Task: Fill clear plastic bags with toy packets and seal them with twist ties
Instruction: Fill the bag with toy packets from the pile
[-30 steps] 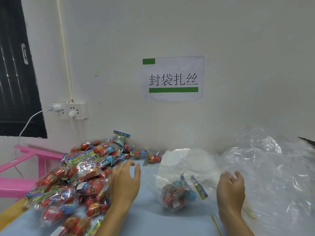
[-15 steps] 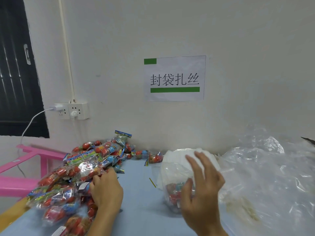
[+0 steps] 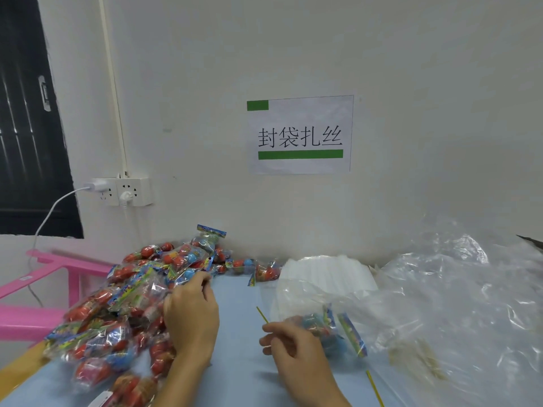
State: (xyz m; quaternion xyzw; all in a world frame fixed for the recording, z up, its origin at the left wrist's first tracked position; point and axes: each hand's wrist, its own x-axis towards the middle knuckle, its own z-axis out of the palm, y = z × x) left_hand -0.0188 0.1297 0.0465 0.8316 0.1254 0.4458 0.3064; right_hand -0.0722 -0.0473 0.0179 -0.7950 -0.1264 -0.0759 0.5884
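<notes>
A heap of toy packets with red and blue toys lies on the left of the blue table. My left hand rests on the heap's right edge, fingers curled down around a packet there. My right hand pinches a thin yellow twist tie that sticks up and to the left from its fingertips. Just right of that hand lies a clear plastic bag with a few toy packets inside, its mouth loose. A second yellow twist tie lies on the table near the front edge.
A white stack of folded bags sits against the wall behind the filled bag. Crumpled clear plastic sheeting covers the table's right side. A pink plastic frame stands left of the table. A wall socket with a cable is above the heap.
My right hand dropped from in front of the bag to the table and now pinches a yellow twist tie. My left hand moved right along the heap's edge.
</notes>
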